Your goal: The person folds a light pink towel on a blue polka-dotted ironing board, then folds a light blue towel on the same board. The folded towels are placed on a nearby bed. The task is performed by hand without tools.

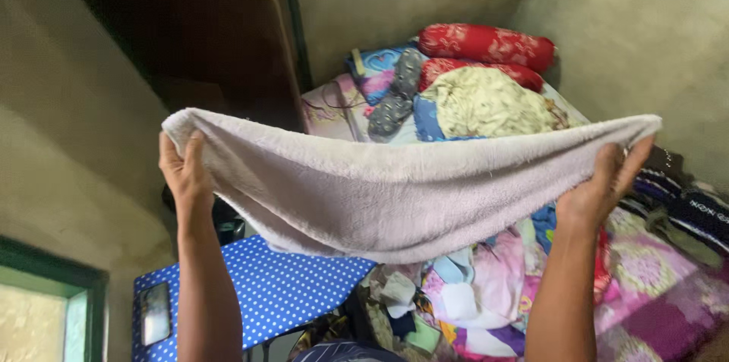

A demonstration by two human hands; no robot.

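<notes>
head view, nearest first: two bare forearms rise from the bottom edge, each ending in a hand raised to about the same height. the left hand [184,172] is closed on the left end of a pale lilac-grey fleece towel [395,187], thumb in front and the other fingers hidden behind the cloth; the right hand [604,184] pinches the right end the same way, fingers folded over the top edge. because the two hands are held well apart and level, the towel hangs between them as a shallow curve, its middle sagging lowest and its bottom edge free, touching nothing beneath; this looks like a hold that spreads the cloth by its upper edge so its own weight pulls it flat. just below and behind the left forearm stands a blue board with white dots [266,294], a padded surface tilted in the view, and a dark phone [155,313] lies on its left end, off to the side of the hanging cloth. to the right of the board, under the towel, a heap of mixed clothes [471,294] in pink, white and blue lies on a bed with a purple patterned cover [661,294]. farther off, seen above the towel's top edge, are a cream patterned quilt [486,102], two red bolster pillows [486,43] against the far wall, and a dark wooden door [205,28] at the far left.
</notes>
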